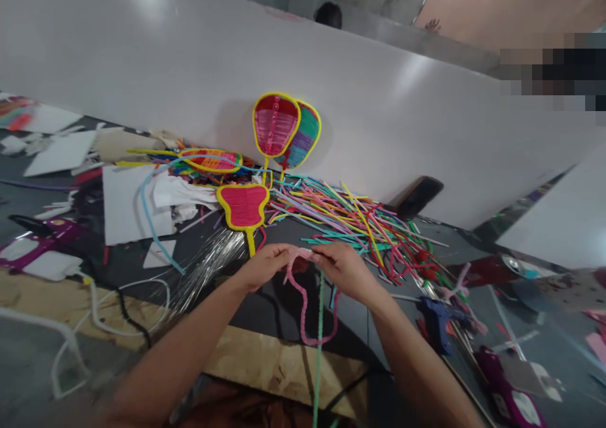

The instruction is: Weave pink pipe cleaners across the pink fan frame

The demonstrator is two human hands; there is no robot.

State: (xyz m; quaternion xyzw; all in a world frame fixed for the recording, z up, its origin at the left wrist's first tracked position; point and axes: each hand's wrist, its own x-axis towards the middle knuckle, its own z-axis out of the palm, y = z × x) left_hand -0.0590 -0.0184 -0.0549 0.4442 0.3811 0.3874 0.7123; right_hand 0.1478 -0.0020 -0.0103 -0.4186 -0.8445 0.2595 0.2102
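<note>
Between my two hands hangs a pink pipe cleaner (304, 311) bent into a loop, its top edge pinched at both ends. My left hand (265, 267) is closed on the loop's upper left part. On the upper right part, the fingers of my right hand (344, 269) are closed too. A light green pipe cleaner (318, 365) hangs down from near my right fingertips; whether those fingers also hold it I cannot tell. Just beyond my left hand lies a fan shape (243, 207) with a yellow border and red-pink filling.
Two more yellow-edged fans (276, 125) lean against the white partition (180, 62). Many coloured pipe cleaners (331, 210) lie in a pile behind my hands. A blue glue gun (438, 324) and a phone (420, 196) are on the right. Silvery strands (208, 267) and white card (127, 207) lie left.
</note>
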